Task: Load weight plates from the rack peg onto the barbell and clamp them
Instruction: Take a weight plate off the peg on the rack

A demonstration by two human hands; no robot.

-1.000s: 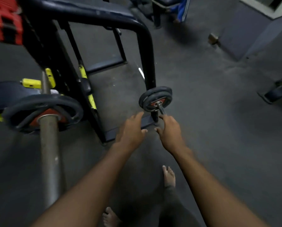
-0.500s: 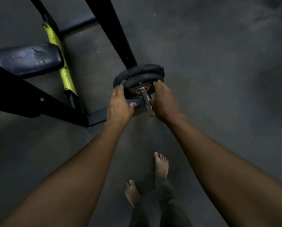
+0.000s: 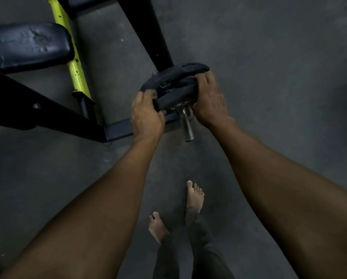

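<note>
Both hands grip the front plate (image 3: 175, 93), a black disc sitting on the peg (image 3: 185, 122). The peg is a short steel rod that sticks out toward the camera and slightly down from the base of the black rack post (image 3: 148, 35). The left hand (image 3: 146, 115) holds the plate's left edge, fingers curled over the rim and thumb pressed on the near face. The right hand (image 3: 208, 101) holds the right edge, fingers wrapped over the top of the rim, palm against the face. Both grips are closed tight on the plate. Behind this plate, farther up the peg, a second black disc (image 3: 190, 68) shows its rim; the light is dim, so whether the two plates touch cannot be told. The free end of the peg juts out below and between the two hands.

Left of the peg, a black frame bar (image 3: 47, 113) runs along the floor (image 3: 269, 97). Beyond that, a yellow strut (image 3: 72, 57) rises past a dark padded bench (image 3: 27, 45). Below the peg, nearer the camera, two bare feet (image 3: 194, 195) stand on the grey floor, dark trouser legs above them
</note>
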